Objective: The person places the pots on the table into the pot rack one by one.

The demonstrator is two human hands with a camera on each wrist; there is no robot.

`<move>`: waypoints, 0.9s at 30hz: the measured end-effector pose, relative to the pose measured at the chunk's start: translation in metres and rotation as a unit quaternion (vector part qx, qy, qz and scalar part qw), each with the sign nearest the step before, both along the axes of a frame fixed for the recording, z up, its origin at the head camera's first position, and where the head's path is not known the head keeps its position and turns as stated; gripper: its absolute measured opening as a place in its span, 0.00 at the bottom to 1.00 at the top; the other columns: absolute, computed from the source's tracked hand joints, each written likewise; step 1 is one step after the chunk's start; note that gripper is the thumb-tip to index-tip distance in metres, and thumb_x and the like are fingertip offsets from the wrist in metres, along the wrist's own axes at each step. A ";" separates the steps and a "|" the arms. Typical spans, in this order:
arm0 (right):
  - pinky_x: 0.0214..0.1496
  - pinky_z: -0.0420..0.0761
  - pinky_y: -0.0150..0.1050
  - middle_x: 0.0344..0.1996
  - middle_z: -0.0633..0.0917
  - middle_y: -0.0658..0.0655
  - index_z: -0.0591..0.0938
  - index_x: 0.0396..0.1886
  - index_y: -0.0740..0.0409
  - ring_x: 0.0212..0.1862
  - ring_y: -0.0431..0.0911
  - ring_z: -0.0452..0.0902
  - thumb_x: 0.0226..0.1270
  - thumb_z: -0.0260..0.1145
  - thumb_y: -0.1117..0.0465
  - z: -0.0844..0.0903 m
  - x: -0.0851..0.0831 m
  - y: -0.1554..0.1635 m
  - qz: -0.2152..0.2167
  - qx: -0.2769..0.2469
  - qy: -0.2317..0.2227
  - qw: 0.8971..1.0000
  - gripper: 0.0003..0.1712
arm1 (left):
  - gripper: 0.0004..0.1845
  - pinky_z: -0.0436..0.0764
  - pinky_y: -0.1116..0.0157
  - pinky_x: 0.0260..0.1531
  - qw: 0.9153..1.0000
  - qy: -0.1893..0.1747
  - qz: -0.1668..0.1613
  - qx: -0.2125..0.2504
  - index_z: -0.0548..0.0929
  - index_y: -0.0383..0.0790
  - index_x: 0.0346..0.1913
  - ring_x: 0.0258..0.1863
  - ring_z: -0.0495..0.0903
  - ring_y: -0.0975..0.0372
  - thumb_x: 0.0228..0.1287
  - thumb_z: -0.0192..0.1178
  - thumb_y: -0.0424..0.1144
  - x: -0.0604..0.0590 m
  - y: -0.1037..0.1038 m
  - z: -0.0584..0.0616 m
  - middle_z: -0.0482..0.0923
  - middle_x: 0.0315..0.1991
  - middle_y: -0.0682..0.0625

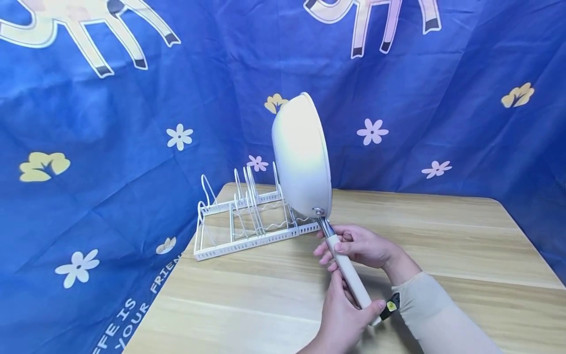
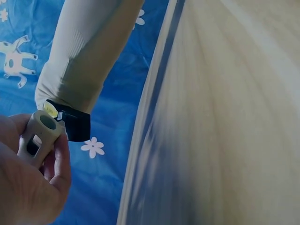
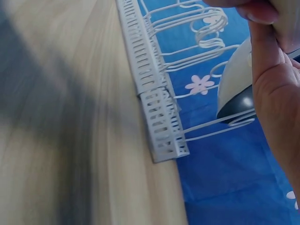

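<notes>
A white frying pan (image 1: pixel 301 155) stands on its side in the air at the rack's right end, its outside facing left. Its long pale handle (image 1: pixel 351 275) slopes down toward me. My left hand (image 1: pixel 342 312) grips the handle near its end; the hanging hole shows in the left wrist view. Higher up, my right hand (image 1: pixel 360 246) holds the handle with the thumb laid over it, close to the metal joint. A white wire rack (image 1: pixel 258 242) with upright loops sits behind. In the right wrist view the pan's dark inside (image 3: pixel 241 104) shows beside the wire loops; contact I cannot tell.
The wooden table (image 1: pixel 239 300) runs under the rack and both hands. A blue cloth (image 1: pixel 132 123) printed with flowers and animal legs hangs behind and at the sides. On my right wrist is a black strap (image 1: pixel 391 306).
</notes>
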State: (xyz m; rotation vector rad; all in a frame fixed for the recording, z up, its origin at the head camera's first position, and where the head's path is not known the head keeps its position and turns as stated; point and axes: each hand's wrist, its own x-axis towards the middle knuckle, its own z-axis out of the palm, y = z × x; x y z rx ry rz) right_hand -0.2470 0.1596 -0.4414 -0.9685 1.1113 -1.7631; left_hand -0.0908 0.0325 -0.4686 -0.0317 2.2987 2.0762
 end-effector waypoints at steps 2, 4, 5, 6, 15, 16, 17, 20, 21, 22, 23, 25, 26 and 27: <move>0.62 0.91 0.46 0.63 0.88 0.58 0.67 0.74 0.63 0.60 0.48 0.90 0.86 0.54 0.68 -0.005 -0.002 0.001 0.003 0.002 -0.008 1.000 0.22 | 0.41 0.79 0.73 0.34 1.000 -0.008 0.004 0.003 0.73 0.47 0.63 0.33 0.78 0.70 0.49 0.87 0.40 0.000 0.001 -0.001 0.78 0.39 0.56; 0.63 0.90 0.46 0.63 0.88 0.58 0.66 0.75 0.63 0.60 0.47 0.90 0.87 0.53 0.67 -0.009 -0.004 0.001 0.008 0.003 -0.015 1.000 0.22 | 0.40 0.79 0.73 0.33 1.000 -0.015 0.008 0.005 0.73 0.46 0.62 0.33 0.78 0.70 0.49 0.87 0.40 -0.001 0.002 -0.002 0.79 0.39 0.56; 0.63 0.90 0.46 0.63 0.88 0.57 0.66 0.75 0.62 0.60 0.47 0.90 0.87 0.53 0.67 -0.011 -0.005 0.001 0.010 0.004 -0.019 1.000 0.22 | 0.39 0.79 0.73 0.32 1.000 -0.017 0.010 0.007 0.74 0.46 0.61 0.32 0.78 0.70 0.49 0.87 0.39 -0.001 0.003 -0.003 0.79 0.38 0.56; 0.64 0.90 0.46 0.63 0.88 0.57 0.67 0.75 0.61 0.60 0.47 0.90 0.87 0.52 0.67 -0.013 -0.005 0.001 0.013 0.004 -0.023 1.000 0.22 | 0.39 0.79 0.73 0.32 1.000 -0.020 0.011 0.009 0.74 0.45 0.61 0.32 0.78 0.70 0.49 0.87 0.39 -0.002 0.004 -0.003 0.79 0.38 0.56; 0.64 0.90 0.46 0.63 0.88 0.57 0.65 0.76 0.63 0.60 0.47 0.90 0.87 0.50 0.67 -0.024 -0.009 0.000 0.013 0.004 -0.051 0.999 0.22 | 0.37 0.79 0.73 0.30 0.999 -0.029 0.011 0.017 0.74 0.45 0.60 0.30 0.79 0.71 0.50 0.86 0.39 -0.005 0.004 -0.007 0.80 0.37 0.56; 0.63 0.90 0.46 0.62 0.89 0.57 0.64 0.76 0.65 0.60 0.47 0.90 0.87 0.50 0.68 -0.025 -0.009 -0.001 0.011 0.005 -0.053 0.998 0.23 | 0.37 0.79 0.73 0.30 0.999 -0.031 0.010 0.019 0.74 0.45 0.60 0.30 0.79 0.71 0.50 0.85 0.39 -0.005 0.004 -0.007 0.80 0.37 0.56; 0.63 0.90 0.46 0.62 0.89 0.58 0.63 0.76 0.66 0.60 0.47 0.90 0.87 0.50 0.68 -0.026 -0.009 -0.001 0.008 0.006 -0.056 0.998 0.23 | 0.36 0.79 0.73 0.30 0.999 -0.034 0.008 0.019 0.74 0.44 0.59 0.30 0.79 0.70 0.51 0.85 0.39 -0.005 0.003 -0.007 0.80 0.37 0.56; 0.63 0.90 0.45 0.62 0.89 0.58 0.63 0.76 0.69 0.59 0.48 0.90 0.87 0.50 0.68 -0.031 -0.010 -0.002 -0.001 0.011 -0.058 0.998 0.24 | 0.36 0.79 0.72 0.30 0.999 -0.034 0.005 0.021 0.74 0.44 0.60 0.30 0.79 0.71 0.51 0.85 0.39 -0.006 0.002 -0.009 0.80 0.37 0.57; 0.62 0.90 0.46 0.62 0.89 0.58 0.63 0.76 0.69 0.59 0.48 0.90 0.87 0.50 0.68 -0.032 -0.010 -0.002 -0.004 0.013 -0.059 0.998 0.24 | 0.36 0.79 0.72 0.30 0.999 -0.036 0.004 0.022 0.74 0.44 0.60 0.30 0.79 0.71 0.52 0.85 0.39 -0.006 0.001 -0.009 0.80 0.37 0.57; 0.62 0.90 0.46 0.61 0.89 0.58 0.63 0.76 0.69 0.59 0.48 0.90 0.87 0.50 0.68 -0.033 -0.011 -0.003 -0.006 0.015 -0.059 0.998 0.24 | 0.36 0.79 0.72 0.30 0.999 -0.035 0.004 0.021 0.74 0.43 0.60 0.30 0.79 0.71 0.52 0.85 0.39 -0.006 0.001 -0.009 0.80 0.37 0.57; 0.62 0.90 0.46 0.61 0.89 0.58 0.62 0.76 0.70 0.59 0.48 0.90 0.87 0.51 0.68 -0.034 -0.011 -0.003 -0.008 0.016 -0.058 0.998 0.24 | 0.36 0.79 0.72 0.30 0.999 -0.034 0.005 0.019 0.74 0.43 0.60 0.30 0.78 0.71 0.52 0.85 0.39 -0.007 0.001 -0.009 0.80 0.37 0.57; 0.62 0.91 0.45 0.61 0.89 0.58 0.62 0.75 0.70 0.59 0.48 0.90 0.87 0.51 0.68 -0.035 -0.011 -0.004 -0.011 0.018 -0.057 0.998 0.24 | 0.35 0.78 0.73 0.31 0.999 -0.034 0.005 0.014 0.74 0.43 0.59 0.30 0.78 0.71 0.52 0.85 0.39 -0.007 0.000 -0.010 0.80 0.37 0.57; 0.62 0.91 0.45 0.61 0.89 0.58 0.62 0.75 0.70 0.59 0.47 0.90 0.87 0.51 0.68 -0.036 -0.012 -0.004 -0.012 0.018 -0.057 0.998 0.24 | 0.35 0.78 0.73 0.32 0.999 -0.034 0.004 0.011 0.74 0.43 0.59 0.30 0.78 0.72 0.52 0.85 0.39 -0.008 -0.001 -0.009 0.80 0.37 0.58; 0.62 0.91 0.45 0.61 0.89 0.58 0.62 0.75 0.70 0.58 0.47 0.90 0.87 0.51 0.67 -0.036 -0.012 -0.004 -0.013 0.018 -0.057 0.998 0.24 | 0.35 0.78 0.73 0.32 0.999 -0.034 0.003 0.009 0.74 0.44 0.59 0.30 0.78 0.72 0.52 0.85 0.40 -0.008 -0.001 -0.009 0.80 0.37 0.58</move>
